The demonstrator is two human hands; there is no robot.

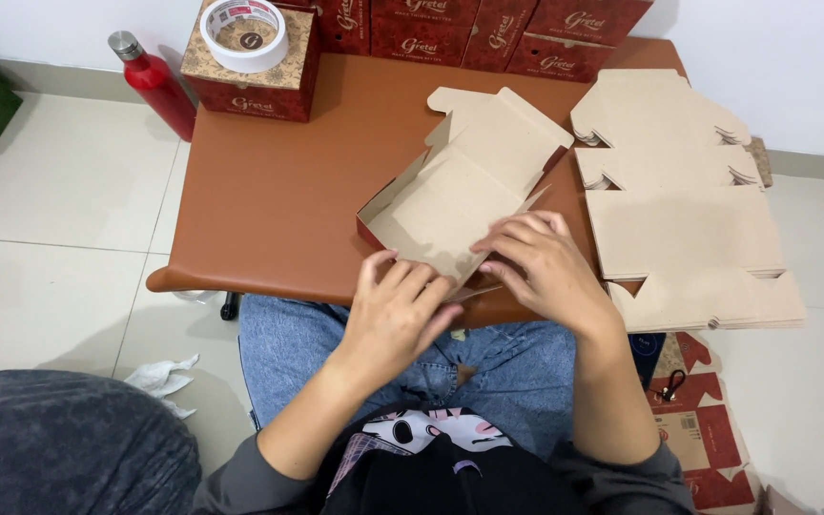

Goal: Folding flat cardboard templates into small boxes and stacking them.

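A half-folded cardboard box (474,176), plain brown inside and red outside, lies on the brown table (269,200) with its lid flap open toward the far side. My left hand (398,310) presses on the box's near wall, fingers curled over the edge. My right hand (541,262) grips the near right corner flap, fingertips pinching the cardboard. Both hands touch the same box at the table's near edge, above my lap in blue jeans.
A stack of flat unfolded box blanks (684,200) lies at the right of the table. Finished red boxes (488,29) line the far edge; one at the far left carries a white tape roll (244,33). A red bottle (154,81) stands on the floor at left.
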